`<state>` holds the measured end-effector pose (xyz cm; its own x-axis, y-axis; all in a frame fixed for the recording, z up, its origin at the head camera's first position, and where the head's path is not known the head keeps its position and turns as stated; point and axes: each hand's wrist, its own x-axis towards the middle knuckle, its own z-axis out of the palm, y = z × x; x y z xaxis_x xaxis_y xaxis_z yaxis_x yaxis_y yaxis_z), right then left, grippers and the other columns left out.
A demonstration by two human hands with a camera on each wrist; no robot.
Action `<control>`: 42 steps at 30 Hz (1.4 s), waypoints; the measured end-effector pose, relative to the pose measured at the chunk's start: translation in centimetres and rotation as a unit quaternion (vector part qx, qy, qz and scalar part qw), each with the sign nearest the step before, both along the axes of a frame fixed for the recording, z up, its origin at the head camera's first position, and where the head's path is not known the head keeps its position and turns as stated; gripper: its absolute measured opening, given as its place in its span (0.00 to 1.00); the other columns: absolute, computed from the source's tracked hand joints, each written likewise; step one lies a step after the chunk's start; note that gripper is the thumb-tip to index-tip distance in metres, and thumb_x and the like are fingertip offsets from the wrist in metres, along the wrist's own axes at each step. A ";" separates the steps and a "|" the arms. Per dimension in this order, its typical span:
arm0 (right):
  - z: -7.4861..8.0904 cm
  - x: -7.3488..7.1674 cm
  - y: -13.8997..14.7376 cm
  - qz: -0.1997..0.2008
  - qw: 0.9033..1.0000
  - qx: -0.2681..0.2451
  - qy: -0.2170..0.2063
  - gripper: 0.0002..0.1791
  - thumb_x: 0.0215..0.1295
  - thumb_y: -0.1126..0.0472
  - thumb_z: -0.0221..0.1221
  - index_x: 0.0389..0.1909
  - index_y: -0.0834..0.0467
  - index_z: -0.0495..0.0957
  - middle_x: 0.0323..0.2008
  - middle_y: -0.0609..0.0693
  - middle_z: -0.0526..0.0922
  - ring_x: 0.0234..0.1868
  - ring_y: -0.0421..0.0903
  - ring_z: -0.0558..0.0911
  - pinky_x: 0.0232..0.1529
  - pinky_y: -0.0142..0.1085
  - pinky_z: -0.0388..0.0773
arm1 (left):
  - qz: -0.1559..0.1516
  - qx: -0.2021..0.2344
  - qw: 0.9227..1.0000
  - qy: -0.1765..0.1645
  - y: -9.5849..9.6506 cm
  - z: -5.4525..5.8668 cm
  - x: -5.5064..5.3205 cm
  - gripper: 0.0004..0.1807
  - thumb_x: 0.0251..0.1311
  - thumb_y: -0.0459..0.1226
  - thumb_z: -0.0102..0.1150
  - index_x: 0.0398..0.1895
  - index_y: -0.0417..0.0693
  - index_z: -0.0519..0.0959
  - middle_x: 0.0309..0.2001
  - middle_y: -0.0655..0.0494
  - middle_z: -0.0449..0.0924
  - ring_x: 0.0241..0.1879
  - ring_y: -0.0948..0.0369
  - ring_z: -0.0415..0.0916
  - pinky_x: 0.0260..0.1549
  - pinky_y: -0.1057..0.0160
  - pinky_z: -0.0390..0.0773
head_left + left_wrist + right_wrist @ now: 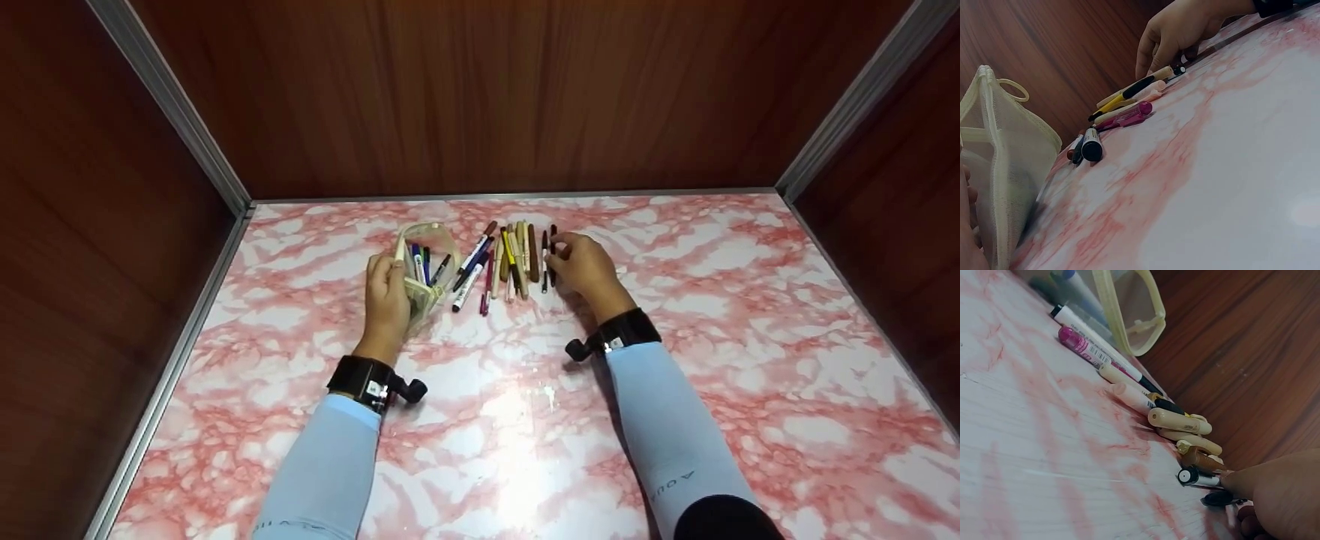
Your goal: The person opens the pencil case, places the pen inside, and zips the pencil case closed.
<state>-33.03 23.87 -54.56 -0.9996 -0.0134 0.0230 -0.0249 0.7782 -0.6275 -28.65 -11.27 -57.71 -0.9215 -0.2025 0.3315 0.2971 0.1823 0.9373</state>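
Observation:
My left hand (386, 296) grips the side of a pale yellow mesh pencil case (420, 289). Its mouth stands open, with several markers and pens (426, 264) visible inside. At the right end of a row of pens, my right hand (589, 266) has its thumb and fingers around a black pen (1219, 498) lying on the table. Close beside the thumb lies a black-and-white pen (1199, 477). The row also holds tan and brown pens (533, 255), a yellow-and-black pen (511, 247), a magenta pen (1129, 114) and white markers (470, 283).
The pens lie on a red-and-white marbled tabletop (465, 435). Dark wood panels (510, 97) rise behind it and on both sides, with metal strips along the corners.

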 end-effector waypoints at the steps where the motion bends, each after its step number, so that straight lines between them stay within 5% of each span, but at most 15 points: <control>1: 0.0 0.0 0.0 0.000 1.000 0.001 -0.002 0.26 0.83 0.55 0.65 0.77 0.56 0.80 0.51 0.62 0.91 0.52 0.60 0.87 0.59 0.56 0.83 | -0.003 0.003 1.000 -0.003 0.0 0.1 0.0 0.13 0.86 0.35 0.48 0.40 0.38 0.77 0.57 0.45 0.74 0.52 0.60 0.71 0.52 0.65 0.76; 10: 0.2 -0.3 0.2 0.001 1.000 0.004 0.004 0.18 0.79 0.60 0.61 0.61 0.65 0.86 0.54 0.67 0.90 0.60 0.65 0.87 0.68 0.58 0.82 | 0.000 0.005 1.000 0.002 0.0 -0.1 -0.1 0.13 0.86 0.35 0.49 0.39 0.38 0.76 0.55 0.45 0.74 0.52 0.60 0.70 0.54 0.65 0.74; 20: 0.0 0.0 0.6 -0.022 0.999 -0.010 0.029 0.09 0.78 0.60 0.64 0.45 0.64 0.84 0.42 0.62 0.89 0.48 0.61 0.86 0.58 0.54 0.82 | 0.005 -0.010 1.000 0.017 -0.1 -0.3 -0.1 0.12 0.83 0.32 0.50 0.39 0.34 0.77 0.55 0.41 0.74 0.54 0.57 0.71 0.54 0.66 0.73; 28: -4.1 -3.5 2.6 -0.021 0.998 0.028 0.048 0.12 0.73 0.58 0.62 0.49 0.59 0.88 0.48 0.59 0.92 0.53 0.60 0.88 0.59 0.53 0.84 | 0.009 -0.016 1.000 0.024 0.0 -0.2 -0.1 0.12 0.82 0.31 0.50 0.38 0.33 0.77 0.54 0.41 0.74 0.52 0.58 0.71 0.53 0.66 0.73; 35: 0.3 0.2 0.5 -0.042 0.998 0.041 0.021 0.09 0.74 0.63 0.57 0.42 0.64 0.84 0.46 0.66 0.90 0.53 0.66 0.88 0.58 0.58 0.84 | 0.006 -0.009 0.999 0.037 0.0 -0.2 -0.2 0.13 0.82 0.31 0.51 0.37 0.30 0.76 0.50 0.41 0.73 0.50 0.60 0.70 0.52 0.67 0.71; 42: 0.5 0.5 0.6 -0.043 0.997 0.051 0.027 0.08 0.74 0.63 0.58 0.41 0.64 0.83 0.45 0.66 0.90 0.51 0.66 0.89 0.56 0.58 0.85 | 0.003 -0.003 1.000 0.027 0.1 -0.3 -0.2 0.13 0.83 0.32 0.51 0.37 0.32 0.76 0.50 0.44 0.72 0.50 0.61 0.70 0.51 0.67 0.71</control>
<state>-32.58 24.43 -54.08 -0.9945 0.0683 0.0788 0.0144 0.8383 -0.5450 -28.87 -11.21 -57.97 -0.9011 -0.2064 0.3814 0.3456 0.1893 0.9191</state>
